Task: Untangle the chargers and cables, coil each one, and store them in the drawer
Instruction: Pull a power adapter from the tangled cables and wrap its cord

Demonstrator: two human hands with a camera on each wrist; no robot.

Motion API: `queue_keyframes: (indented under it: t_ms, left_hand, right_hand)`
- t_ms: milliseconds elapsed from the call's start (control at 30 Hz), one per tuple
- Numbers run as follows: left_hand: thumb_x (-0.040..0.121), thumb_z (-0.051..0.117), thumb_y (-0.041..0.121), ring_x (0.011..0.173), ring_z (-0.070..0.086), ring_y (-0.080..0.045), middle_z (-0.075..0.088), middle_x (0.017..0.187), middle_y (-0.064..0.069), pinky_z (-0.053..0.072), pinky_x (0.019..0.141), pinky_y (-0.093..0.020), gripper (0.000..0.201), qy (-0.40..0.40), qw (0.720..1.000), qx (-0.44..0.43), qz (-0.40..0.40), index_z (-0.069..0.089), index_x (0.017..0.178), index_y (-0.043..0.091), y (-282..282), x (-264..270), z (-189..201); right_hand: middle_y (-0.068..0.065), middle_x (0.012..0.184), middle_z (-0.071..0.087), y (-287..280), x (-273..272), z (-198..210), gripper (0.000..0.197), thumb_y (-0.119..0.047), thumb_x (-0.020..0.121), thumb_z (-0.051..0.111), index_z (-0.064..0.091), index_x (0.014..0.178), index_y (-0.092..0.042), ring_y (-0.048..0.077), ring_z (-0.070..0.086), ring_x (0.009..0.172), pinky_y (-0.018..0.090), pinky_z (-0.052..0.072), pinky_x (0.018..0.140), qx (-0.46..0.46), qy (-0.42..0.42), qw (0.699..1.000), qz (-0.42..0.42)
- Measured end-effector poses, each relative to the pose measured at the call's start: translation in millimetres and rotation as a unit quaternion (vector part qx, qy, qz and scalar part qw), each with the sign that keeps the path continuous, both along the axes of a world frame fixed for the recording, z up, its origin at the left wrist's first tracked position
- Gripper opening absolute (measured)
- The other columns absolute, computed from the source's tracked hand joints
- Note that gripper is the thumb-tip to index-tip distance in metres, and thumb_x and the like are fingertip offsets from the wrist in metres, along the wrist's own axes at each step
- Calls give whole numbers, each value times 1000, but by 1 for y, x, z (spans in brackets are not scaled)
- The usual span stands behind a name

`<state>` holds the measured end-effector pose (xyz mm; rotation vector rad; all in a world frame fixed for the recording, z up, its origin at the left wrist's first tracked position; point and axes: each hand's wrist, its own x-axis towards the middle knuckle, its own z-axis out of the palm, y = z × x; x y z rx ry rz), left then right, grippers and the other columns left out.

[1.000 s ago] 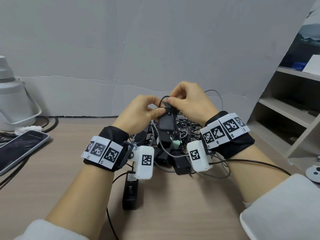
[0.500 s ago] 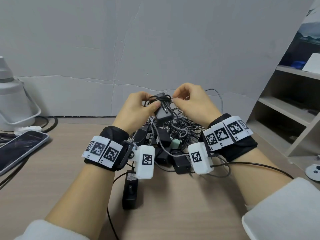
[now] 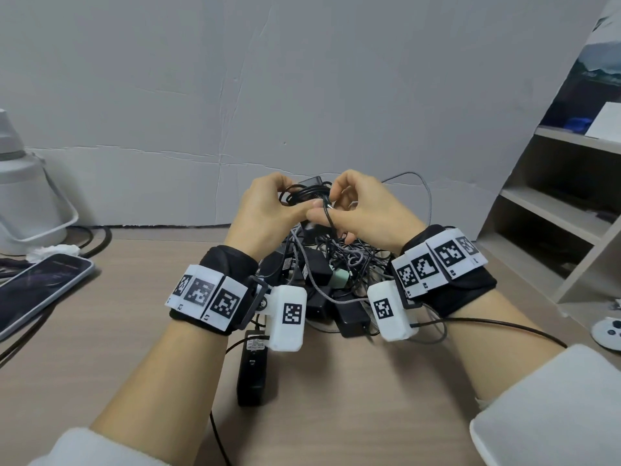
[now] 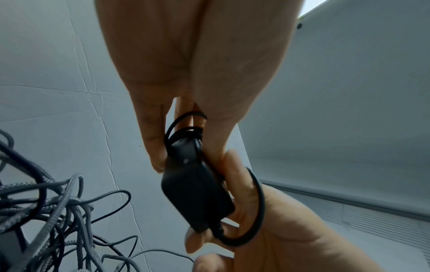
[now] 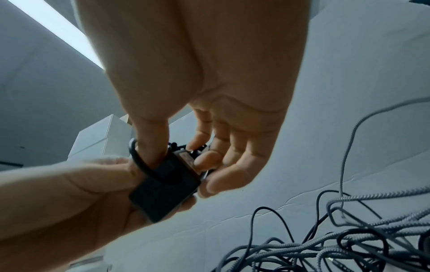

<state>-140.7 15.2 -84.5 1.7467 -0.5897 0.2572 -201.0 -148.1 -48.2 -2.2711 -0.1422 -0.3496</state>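
Above the tangle, my left hand [image 3: 285, 210] grips a small black charger [image 3: 311, 181], fingers curled round its body [image 4: 195, 193]. Its thin black cable [image 3: 302, 195] lies in loops against the charger's top. My right hand [image 3: 327, 210] pinches the free end of that cable between thumb and forefinger, close against the charger [image 5: 163, 191]. Below both hands sits the pile of tangled chargers and cables [image 3: 329, 270], black bricks mixed with grey braided leads. No drawer shows in any view.
A long black adapter [image 3: 252, 371] lies on the wooden table near my left wrist. A phone [image 3: 40, 287] and a white jug [image 3: 23, 196] are at the left. An open shelf unit [image 3: 554, 210] stands at the right, with a small round white device [image 3: 608, 332] below it.
The charger hung upright between my hands a second ago; now it is tipped back in my left hand with its cable looped against it, and my right hand holds the cable end.
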Motion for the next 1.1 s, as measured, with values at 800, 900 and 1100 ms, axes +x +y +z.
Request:
queue_keyframes:
  t_ms: [800,900,1100]
  left_hand:
    - [85,81,22,62,62,2,61,110,11,51,65,-13,55,0,999,37,-38,53,132,27,9,0,0]
    - [93,71,27,76,73,-5,67,109,5,57,72,-17,41,51,995,14,-85,58,132,19,8,-5,2]
    - [106,49,25,85,70,-14,70,105,-10,61,79,-32,25,120,981,-51,-145,65,120,11,8,-1,2]
  right_hand:
    - [11,86,73,0,12,0,14,-15,103,54,61,91,-19,22,75,74,39,61,66,157,-49,983,-75]
    - [12,88,73,1,12,-1,13,-20,102,52,59,92,-24,30,74,81,48,63,68,101,-75,988,-93]
    - [11,83,74,-5,4,4,10,-20,103,51,58,96,-21,30,73,77,43,63,65,60,-68,993,-72]
